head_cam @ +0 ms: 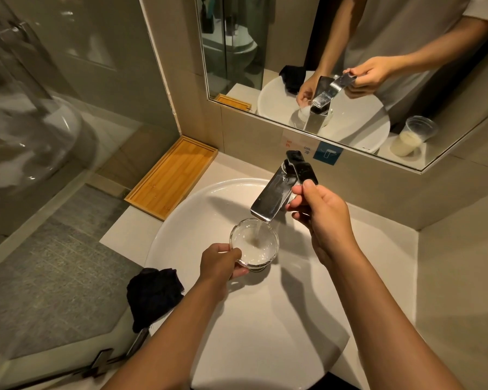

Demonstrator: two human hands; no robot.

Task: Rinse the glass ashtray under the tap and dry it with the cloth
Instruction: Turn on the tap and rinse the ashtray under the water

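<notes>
The round clear glass ashtray (254, 243) sat over the white oval basin (265, 319), towards its back edge, directly under the spout of the flat chrome tap (271, 201). Water was running into it & the bowl looked cloudy w/ foam. The left hand (220, 263) held the ashtray by its near-left rim, thumb over the top, fingers curled under the base, a firm closed pinch on the glass. The right hand (319, 209) was up at the tap's dark lever handle (304, 171), thumb & fingertips pinched narrow on the lever's end.

The crumpled black cloth (154, 295) lay on the counter at the basin's left edge, near the front-left, untouched, apart from both hands. A bamboo tray (172, 175) sat at the counter's back-left corner.

Judgement: rinse step in hand, drying not yet begun. Thick glass, so prob. heavy for its size, rigid, breakable against the ceramic if dropped. Wet it'd be slippery, esp. at the smooth rim; a one-hand pinch is the weak point. Better hold: fingers under the base, thumb in a rim notch, or cup it in the cloth when drying.
</notes>
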